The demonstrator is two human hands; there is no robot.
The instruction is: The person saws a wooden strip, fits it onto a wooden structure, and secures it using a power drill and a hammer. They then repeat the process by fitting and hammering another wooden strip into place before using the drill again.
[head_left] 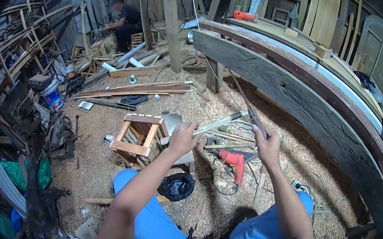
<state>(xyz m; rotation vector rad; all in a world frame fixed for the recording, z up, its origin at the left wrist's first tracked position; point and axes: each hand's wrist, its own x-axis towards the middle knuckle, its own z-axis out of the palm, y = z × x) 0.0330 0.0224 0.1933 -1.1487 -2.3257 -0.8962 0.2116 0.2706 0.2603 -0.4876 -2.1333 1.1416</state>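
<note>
Two hands raised above sawdust floor. Left hand [183, 137] closed round pale blade [220, 122], butt hidden in palm. Right hand [267, 145] pinches dark rod [256, 120], possibly file; thin tip fades against plank [299, 99]. Rod crosses blade tip. Drill [234, 163] below.

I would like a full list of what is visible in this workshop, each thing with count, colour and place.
metal blade: one, silver, held at centre
thin rod: one, dark, held right of centre
power drill: one, red, floor below the blade
wooden stool: one, light brown, left of centre
bag: one, black, lower centre
curved planks: several, grey and brown, right side
bucket: one, white and blue, far left
other person: one, dark clothes, crouching at back
left hand: one, closed on metal blade
right hand: one, closed on thin rod
</note>
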